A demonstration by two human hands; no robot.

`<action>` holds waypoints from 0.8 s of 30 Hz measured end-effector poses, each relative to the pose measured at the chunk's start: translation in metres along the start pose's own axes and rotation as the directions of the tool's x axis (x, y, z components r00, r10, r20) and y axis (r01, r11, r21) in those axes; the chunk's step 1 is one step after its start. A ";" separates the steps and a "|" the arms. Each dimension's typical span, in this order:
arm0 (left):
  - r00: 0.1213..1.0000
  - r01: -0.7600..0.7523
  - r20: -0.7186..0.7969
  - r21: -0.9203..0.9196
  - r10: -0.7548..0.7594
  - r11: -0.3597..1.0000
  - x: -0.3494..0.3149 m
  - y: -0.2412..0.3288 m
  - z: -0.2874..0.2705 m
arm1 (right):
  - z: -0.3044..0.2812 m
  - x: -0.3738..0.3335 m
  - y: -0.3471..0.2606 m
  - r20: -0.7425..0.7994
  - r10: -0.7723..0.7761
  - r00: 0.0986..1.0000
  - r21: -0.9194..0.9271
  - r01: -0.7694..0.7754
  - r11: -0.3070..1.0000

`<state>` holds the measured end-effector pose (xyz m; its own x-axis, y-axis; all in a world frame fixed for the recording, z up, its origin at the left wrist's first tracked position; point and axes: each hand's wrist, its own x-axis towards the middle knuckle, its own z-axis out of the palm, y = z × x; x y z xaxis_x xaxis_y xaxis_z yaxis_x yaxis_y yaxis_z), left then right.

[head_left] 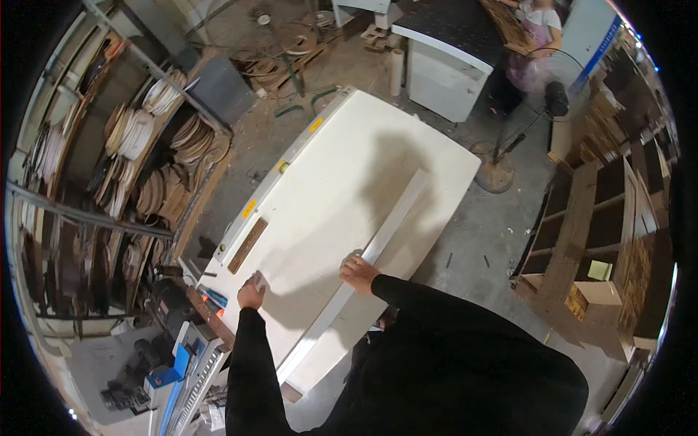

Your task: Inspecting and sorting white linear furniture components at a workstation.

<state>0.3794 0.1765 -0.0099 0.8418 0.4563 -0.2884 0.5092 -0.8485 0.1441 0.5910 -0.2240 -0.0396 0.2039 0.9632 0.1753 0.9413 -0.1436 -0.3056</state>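
Note:
A large white board (313,196) lies in front of me like a tabletop. Across it runs a long, pale straight bar (396,211), angled from the far right down to the near edge. My right hand (358,274) grips this bar near its middle, fingers over its left side. To the left, my left hand (251,292) is just over the board with its fingers drawn together; whatever they may hold is too small to make out. Beyond it lies a short brown wood strip (248,245). A long spirit level (283,167) rests along the board's left edge.
Shelves at left hold coiled edging rolls (134,134). Tools and metal rails (193,385) crowd the near left corner. A standing fan (556,98) is at the far right, near another person (534,43). Wooden cabinet frames (589,218) stand at right.

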 end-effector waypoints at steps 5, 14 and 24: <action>0.968 -0.242 -0.093 -0.093 0.233 0.966 -0.011 0.000 0.024 | 0.032 0.013 -0.002 0.001 -0.030 1.000 0.061 0.030 0.998; 0.961 -0.256 -0.094 0.044 0.259 0.966 -0.128 0.261 0.082 | 0.092 -0.001 0.033 -0.110 0.043 0.993 -0.267 -0.071 0.961; 0.997 0.079 -0.004 -0.094 -0.080 0.992 -0.193 0.163 0.105 | 0.035 0.003 0.011 0.008 -0.034 0.999 -0.070 0.035 0.997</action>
<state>0.2816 -0.0782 -0.0307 0.7992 0.5238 -0.2949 0.5889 -0.7807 0.2091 0.5921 -0.2151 -0.0750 0.1696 0.9692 0.1784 0.9644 -0.1259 -0.2327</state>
